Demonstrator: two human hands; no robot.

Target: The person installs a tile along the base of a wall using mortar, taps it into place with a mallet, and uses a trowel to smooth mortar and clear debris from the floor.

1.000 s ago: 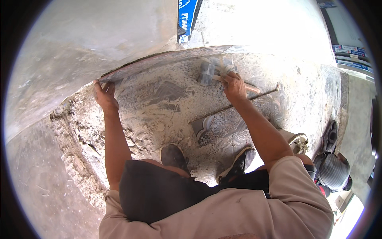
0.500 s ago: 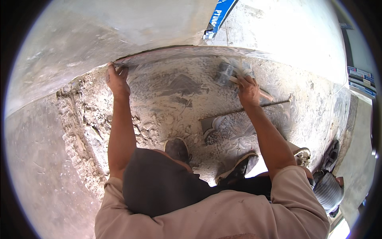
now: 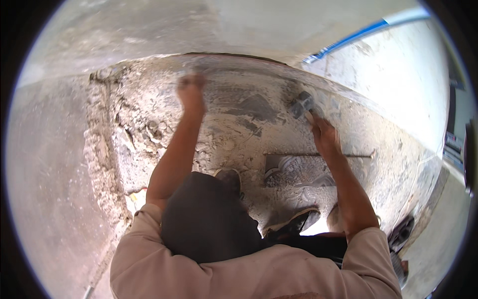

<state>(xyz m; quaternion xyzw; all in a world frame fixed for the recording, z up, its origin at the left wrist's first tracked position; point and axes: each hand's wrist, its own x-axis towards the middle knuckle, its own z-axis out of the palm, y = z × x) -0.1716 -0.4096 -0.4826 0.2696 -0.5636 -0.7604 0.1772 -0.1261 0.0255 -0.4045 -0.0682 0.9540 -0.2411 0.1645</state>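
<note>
My right hand is closed around the wooden handle of a mallet. Its dark, blocky head hangs over dusty rubble near the wall's base. My left hand is smeared by motion above the grit, so I cannot tell how its fingers are held; nothing shows in it. Beyond both hands, a flat dust-covered slab with a thin reddish edge runs along the foot of the wall. Below my right hand lies a patterned tile partly covered with grit, its far edge dark and straight.
Broken rubble lies to the left, bordered by a rough step up to a smooth grey floor. A wall closes the far side. My shoes stand close to the tile. A blue strip is at the far right.
My left hand has left the slab's edge at the wall and come nearer to me. The mallet is still in my right hand. The view has turned and shifted.
</note>
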